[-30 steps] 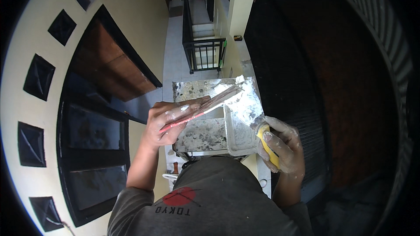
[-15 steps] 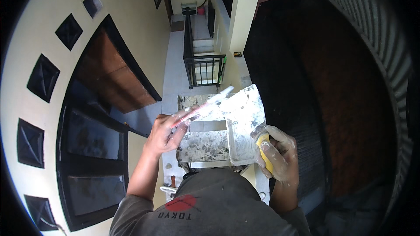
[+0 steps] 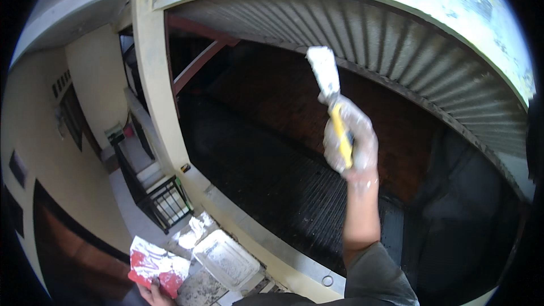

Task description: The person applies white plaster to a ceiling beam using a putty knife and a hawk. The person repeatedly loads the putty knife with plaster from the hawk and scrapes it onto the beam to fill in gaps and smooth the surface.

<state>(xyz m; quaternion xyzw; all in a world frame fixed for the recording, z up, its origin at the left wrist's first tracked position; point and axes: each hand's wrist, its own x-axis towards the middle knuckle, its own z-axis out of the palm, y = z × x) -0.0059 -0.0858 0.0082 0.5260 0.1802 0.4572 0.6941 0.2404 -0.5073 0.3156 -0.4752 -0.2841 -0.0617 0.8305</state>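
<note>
Raised toward the upper middle, my right hand (image 3: 352, 136) is closed round the yellow handle of a putty knife (image 3: 324, 71). White paste coats its blade, which points up, and smears my fingers and wrist. Low at the left, my left hand (image 3: 156, 294) grips the lower edge of a red flat spreader (image 3: 170, 283), its face largely covered in white paste. Only part of that hand shows. Beside the spreader, a shallow whitish rectangular tray (image 3: 249, 252) rests on a stained work platform (image 3: 201, 289). A crumpled white lump (image 3: 192, 233) lies by the tray's far end.
Overhead runs a beam (image 3: 453, 0) with patchy white and pale paint. A cream pillar (image 3: 158, 79) joins it at the left. A low wall ledge (image 3: 266, 238) borders a dark drop with corrugated roofing (image 3: 351, 22) beyond. A black railing (image 3: 161, 204) stands past the platform.
The view has swung right and upward. My right hand has lifted the putty knife from beside the tray to high up. My left hand, still holding the spreader, now sits low at the left.
</note>
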